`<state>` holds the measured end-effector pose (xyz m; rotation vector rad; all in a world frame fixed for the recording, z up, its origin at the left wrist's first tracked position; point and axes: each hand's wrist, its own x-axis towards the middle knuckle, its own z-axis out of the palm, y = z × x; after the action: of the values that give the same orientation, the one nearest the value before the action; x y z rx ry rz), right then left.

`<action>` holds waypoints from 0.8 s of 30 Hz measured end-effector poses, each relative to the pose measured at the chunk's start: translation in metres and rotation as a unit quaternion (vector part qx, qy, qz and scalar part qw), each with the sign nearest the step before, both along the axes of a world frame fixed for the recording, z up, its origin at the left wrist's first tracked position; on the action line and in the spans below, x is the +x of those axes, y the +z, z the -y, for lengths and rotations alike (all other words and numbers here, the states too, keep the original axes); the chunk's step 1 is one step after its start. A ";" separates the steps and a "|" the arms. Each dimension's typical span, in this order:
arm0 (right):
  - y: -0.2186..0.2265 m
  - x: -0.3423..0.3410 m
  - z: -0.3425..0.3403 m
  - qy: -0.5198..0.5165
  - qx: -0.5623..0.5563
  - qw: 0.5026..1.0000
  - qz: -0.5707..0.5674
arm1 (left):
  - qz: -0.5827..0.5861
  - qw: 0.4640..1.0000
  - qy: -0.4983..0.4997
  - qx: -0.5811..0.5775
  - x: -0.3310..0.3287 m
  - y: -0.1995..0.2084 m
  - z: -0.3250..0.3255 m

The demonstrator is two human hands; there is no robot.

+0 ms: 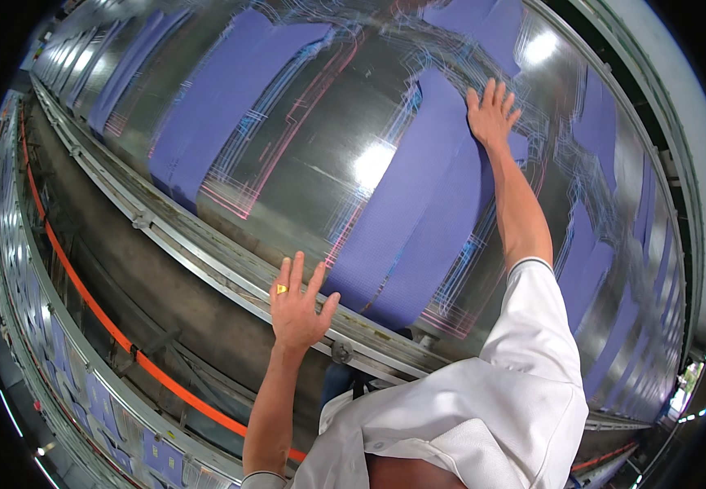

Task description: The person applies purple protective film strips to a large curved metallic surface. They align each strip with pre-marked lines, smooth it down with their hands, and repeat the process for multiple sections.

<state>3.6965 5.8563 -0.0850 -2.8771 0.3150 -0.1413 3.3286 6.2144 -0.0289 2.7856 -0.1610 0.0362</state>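
Note:
My right hand [493, 114] is stretched across the long dark glossy table [308, 175], fingers spread, at the far right edge of a purple fabric piece [406, 208]. It appears to rest on that edge. The cut piece lies flat, its near end reaching the table's front edge, with a lengthwise seam or overlap line on it. Nearer to me, my left hand [297, 314] has its fingers extended, a yellow ring on one of them. It is over the metal rail [206, 262] at the table's edge, left of the fabric's near end, and holds nothing.
Another purple piece [218, 102] lies to the left, and several more run along the table both ways. Blue and pink outlines [288, 122] mark the surface around them. Beyond a gap on the left, an orange strip [108, 320] runs beside a second table [96, 383] bearing purple pieces.

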 end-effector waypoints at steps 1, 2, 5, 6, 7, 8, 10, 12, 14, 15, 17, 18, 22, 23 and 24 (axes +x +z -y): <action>-0.001 -0.006 0.003 -0.020 0.001 1.000 -0.002 | -0.005 1.000 0.002 -0.003 0.000 0.000 0.001; -0.002 -0.010 0.006 -0.041 0.002 0.999 -0.004 | -0.010 1.000 0.003 -0.006 0.002 0.001 0.000; -0.012 -0.027 0.025 -0.004 -0.026 1.000 0.007 | -0.018 1.000 0.015 0.000 0.001 0.000 0.001; -0.014 -0.033 0.033 0.008 -0.040 0.999 0.005 | -0.029 0.999 0.017 0.002 0.000 0.000 0.001; -0.015 -0.033 0.042 -0.005 -0.043 0.999 0.012 | -0.025 1.000 0.019 0.002 -0.002 0.000 0.001; -0.013 -0.021 0.050 -0.017 -0.048 0.999 0.019 | -0.033 0.999 0.017 0.001 -0.008 -0.001 0.002; -0.010 0.002 0.063 -0.030 -0.064 0.996 0.052 | -0.029 0.999 0.018 0.005 -0.005 0.001 0.003; -0.006 0.006 0.074 -0.028 -0.095 0.992 0.082 | -0.016 1.000 0.018 -0.005 -0.001 0.000 0.007; -0.010 -0.007 0.066 -0.030 -0.068 0.995 0.065 | -0.012 1.000 0.014 -0.009 0.001 -0.002 0.007; -0.013 -0.017 0.062 -0.022 -0.060 0.996 0.057 | -0.009 1.000 0.010 -0.008 0.002 -0.001 0.007; -0.017 -0.050 0.035 0.012 -0.052 0.998 0.026 | -0.009 1.000 0.016 0.002 0.000 -0.001 0.006; -0.015 -0.069 0.019 0.041 -0.058 0.997 0.023 | -0.009 1.000 0.019 0.006 0.000 -0.003 0.005; -0.002 -0.181 -0.057 0.169 -0.114 0.979 -0.026 | -0.002 1.000 0.017 0.010 -0.003 -0.005 0.003; 0.005 -0.213 -0.079 0.211 -0.132 0.968 -0.031 | -0.012 1.000 0.019 0.014 -0.004 -0.004 0.002; 0.012 -0.245 -0.099 0.245 -0.091 0.964 -0.053 | -0.011 1.000 0.020 0.013 -0.003 -0.004 0.003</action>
<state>3.4518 5.9551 -0.0734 -3.0450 -0.4173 0.0772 3.3252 6.2117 -0.0325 2.8146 -0.1013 0.0123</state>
